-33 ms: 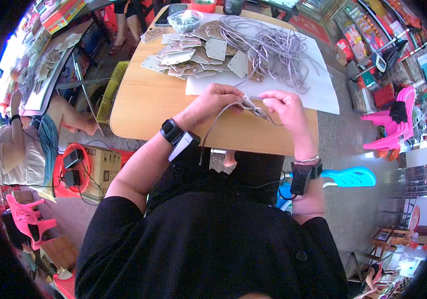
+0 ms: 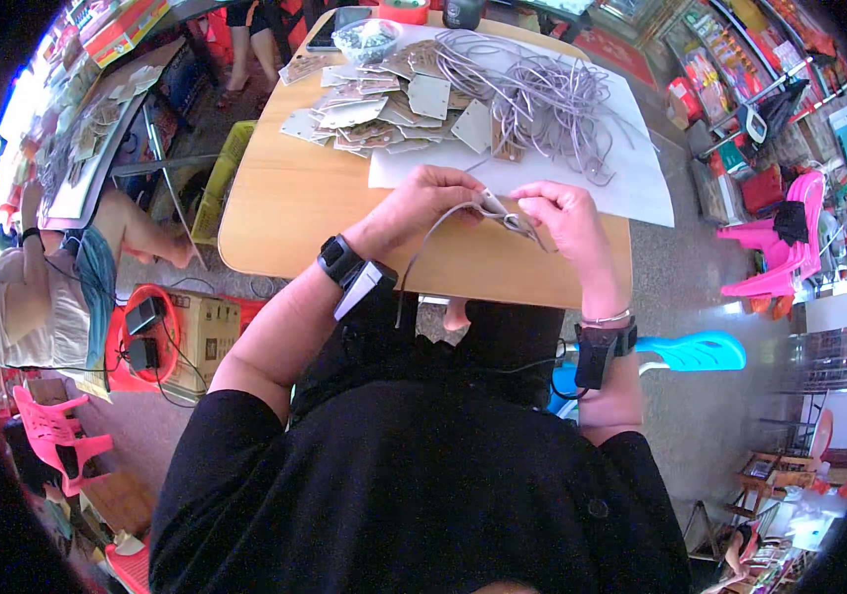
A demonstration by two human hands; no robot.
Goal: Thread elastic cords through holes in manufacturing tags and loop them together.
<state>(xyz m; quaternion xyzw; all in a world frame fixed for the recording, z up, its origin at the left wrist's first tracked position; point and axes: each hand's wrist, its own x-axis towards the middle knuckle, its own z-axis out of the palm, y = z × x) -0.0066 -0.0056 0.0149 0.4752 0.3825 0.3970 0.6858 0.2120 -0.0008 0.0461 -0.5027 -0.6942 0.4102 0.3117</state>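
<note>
At frame centre, the left hand (image 2: pixel 451 194) pinches a pale flat piece (image 2: pixel 490 202) with grey cord (image 2: pixel 517 224) looped at it; the right hand (image 2: pixel 562 215) sits beside it, grip indeterminate. Apparent step: working the cord; next move calls for a steady left pinch. Upper centre: thin, angular plates (image 2: pixel 430 97); rightward, a smooth-looking cord tangle (image 2: pixel 550 97).

From the wearer's head at the near side of the bench (image 2: pixel 285 208), the wide fisheye view looked steeply down past the torso (image 2: pixel 423 475), facing the left hand (image 2: pixel 440 194) and right hand (image 2: pixel 564 213) closely over the bench's near part, with floor (image 2: pixel 676 267) around the bench.
</note>
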